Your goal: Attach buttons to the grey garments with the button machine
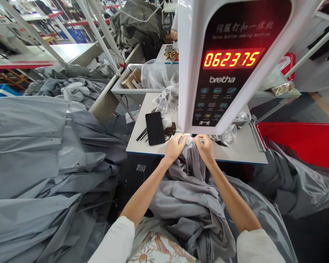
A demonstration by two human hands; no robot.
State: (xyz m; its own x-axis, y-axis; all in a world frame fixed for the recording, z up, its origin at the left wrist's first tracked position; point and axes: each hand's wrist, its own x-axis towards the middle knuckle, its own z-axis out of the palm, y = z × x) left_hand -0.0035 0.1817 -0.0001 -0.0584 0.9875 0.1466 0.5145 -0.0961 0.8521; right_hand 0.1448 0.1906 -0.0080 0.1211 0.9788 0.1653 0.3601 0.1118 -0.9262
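A grey garment [192, 197] is bunched over my lap, and its upper end reaches the table edge beneath the machine head. My left hand [176, 147] pinches the fabric from the left side. From the right, my right hand [204, 147] has its fingers closed on the same piece, close to the left hand. Just above both hands hangs the white button sewing machine [189, 73], its red display reading 062375. The machine head hides the fingertips in part and whatever lies under it.
A black phone [155, 128] lies on the white table [137, 144], beside thin black sticks and plastic bags. Grey garments [30, 146] are heaped at left. A red bin [304, 142] stands at right near more grey fabric [296, 179]. Behind, a white tray [120, 86] holds a brown packet.
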